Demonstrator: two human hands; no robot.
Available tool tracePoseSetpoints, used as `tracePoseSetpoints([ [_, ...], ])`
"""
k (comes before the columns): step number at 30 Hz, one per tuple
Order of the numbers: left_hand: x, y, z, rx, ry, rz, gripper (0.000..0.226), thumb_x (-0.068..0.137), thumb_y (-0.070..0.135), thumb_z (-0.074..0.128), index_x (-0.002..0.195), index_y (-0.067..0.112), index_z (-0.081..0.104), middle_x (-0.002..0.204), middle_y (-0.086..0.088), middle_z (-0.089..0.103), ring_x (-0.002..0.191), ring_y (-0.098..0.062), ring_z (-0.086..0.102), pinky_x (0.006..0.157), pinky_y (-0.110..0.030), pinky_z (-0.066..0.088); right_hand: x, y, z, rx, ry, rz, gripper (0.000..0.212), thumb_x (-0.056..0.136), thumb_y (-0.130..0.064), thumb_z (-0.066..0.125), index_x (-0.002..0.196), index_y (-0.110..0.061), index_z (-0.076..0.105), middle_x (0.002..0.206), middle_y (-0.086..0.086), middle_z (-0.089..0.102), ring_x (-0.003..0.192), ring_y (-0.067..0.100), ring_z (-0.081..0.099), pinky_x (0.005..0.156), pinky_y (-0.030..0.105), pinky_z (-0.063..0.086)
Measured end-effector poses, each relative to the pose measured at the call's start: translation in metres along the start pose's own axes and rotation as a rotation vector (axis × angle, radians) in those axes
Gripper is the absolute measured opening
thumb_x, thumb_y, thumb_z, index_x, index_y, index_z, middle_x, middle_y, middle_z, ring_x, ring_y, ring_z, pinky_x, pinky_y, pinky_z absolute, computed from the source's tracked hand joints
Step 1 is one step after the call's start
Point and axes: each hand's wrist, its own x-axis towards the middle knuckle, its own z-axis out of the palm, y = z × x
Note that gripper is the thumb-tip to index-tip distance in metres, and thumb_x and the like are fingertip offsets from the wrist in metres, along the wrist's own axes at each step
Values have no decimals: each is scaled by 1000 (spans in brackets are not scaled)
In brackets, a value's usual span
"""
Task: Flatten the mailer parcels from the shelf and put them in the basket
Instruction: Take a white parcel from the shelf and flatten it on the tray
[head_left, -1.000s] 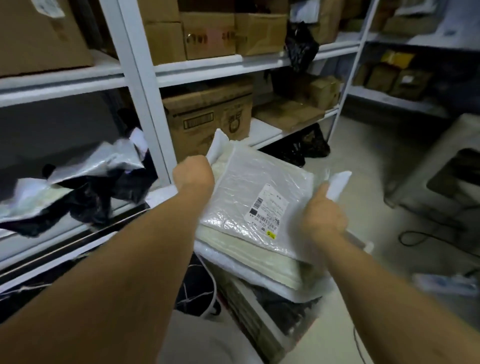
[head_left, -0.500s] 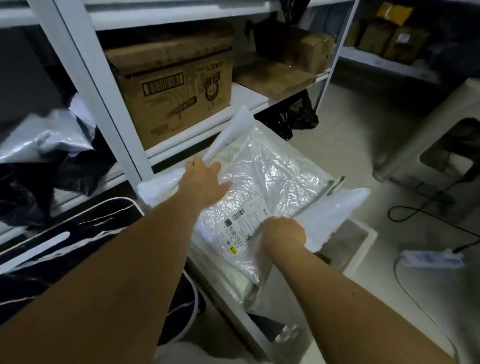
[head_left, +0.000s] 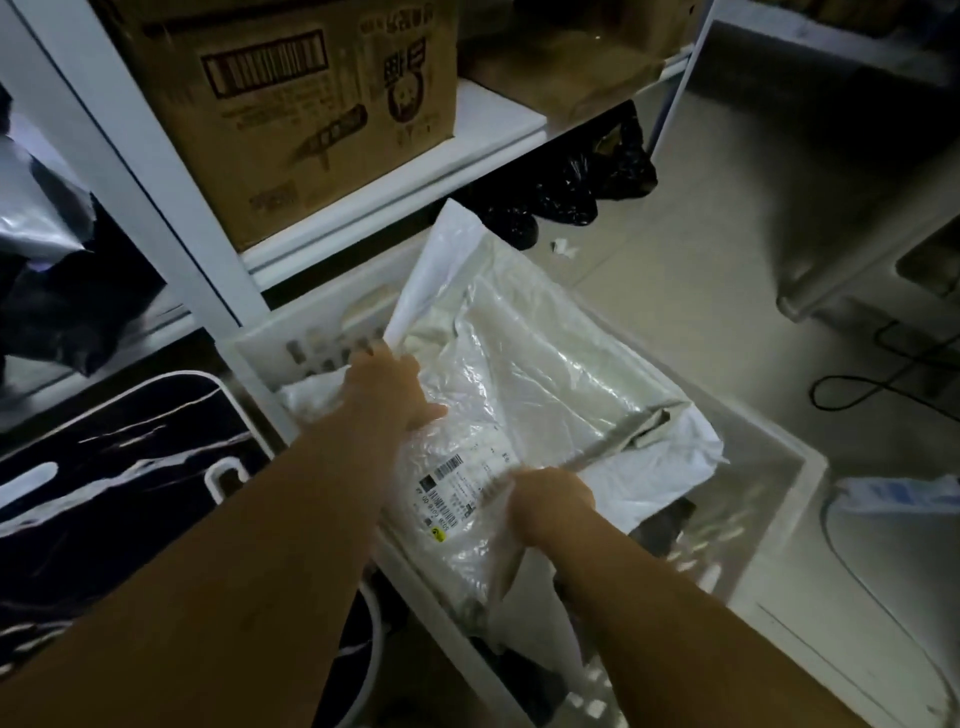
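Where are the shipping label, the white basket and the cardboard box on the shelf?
shipping label (head_left: 457, 486): head view, on its printed middle.
white basket (head_left: 800, 480): head view, on its right rim.
cardboard box (head_left: 291, 130): head view, on its front face.

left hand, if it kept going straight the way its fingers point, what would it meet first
The left hand lies on the clear mailer parcel, pointing up and away. It would likely slide along it toward the basket far wall, though depth is unclear.

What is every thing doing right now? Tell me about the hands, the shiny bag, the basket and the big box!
Left hand: fingers flat, pressing the mailer's far-left edge.
Right hand: curled, gripping the mailer's near edge.
Clear mailer: crinkled, label up, lying on the pile in the basket.
White basket: on the floor, holding parcels.
Cardboard box: upright on the shelf.
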Motion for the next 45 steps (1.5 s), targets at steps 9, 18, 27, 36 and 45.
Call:
tracePoseSetpoints([
  [9, 41, -2, 38, 7, -172, -80, 119, 63, 88, 50, 146, 5, 30, 145, -19, 32, 131, -34, 37, 105, -45, 37, 67, 0, 8, 78, -253, -124, 57, 90, -5, 60, 142, -23, 43, 143, 9, 41, 129, 30, 45, 105, 45, 44],
  [18, 26, 3, 59, -9, 77, 30, 94, 83, 60, 56, 153, 20, 7, 157, -23, -4, 142, -48, 3, 112, -63, 16, 82, -40, -23, -237, 281, -124, 20, 97, -20, 48, 108, -15, 64, 103, 1, 62, 90, 19, 58, 67, 27, 42],
  [27, 14, 41, 80, -157, -313, 210, 87, 89, 60, 44, 149, 37, -16, 154, -4, -32, 140, -47, -20, 109, -67, 16, 100, 44, 15, -407, 462, -56, 88, 78, -85, 5, 148, -40, -20, 154, 12, -31, 140, 47, -25, 105, 74, -4],
  [36, 6, 38, 88, -121, -517, 107, 135, 63, 64, 76, 142, 39, -31, 149, -6, -40, 138, -53, -18, 107, -65, 25, 133, 56, 55, -241, 402, -97, 101, 65, -96, 8, 146, -44, -24, 153, 7, -36, 139, 41, -31, 105, 75, -4],
  [45, 3, 38, 90, -91, -513, 88, 133, 65, 61, 77, 142, 42, -30, 150, -4, -39, 137, -54, -16, 103, -68, 29, 147, 57, 78, -146, 419, -105, 96, 67, -93, 0, 145, -42, -25, 155, 3, -31, 141, 35, -30, 108, 72, -3],
])
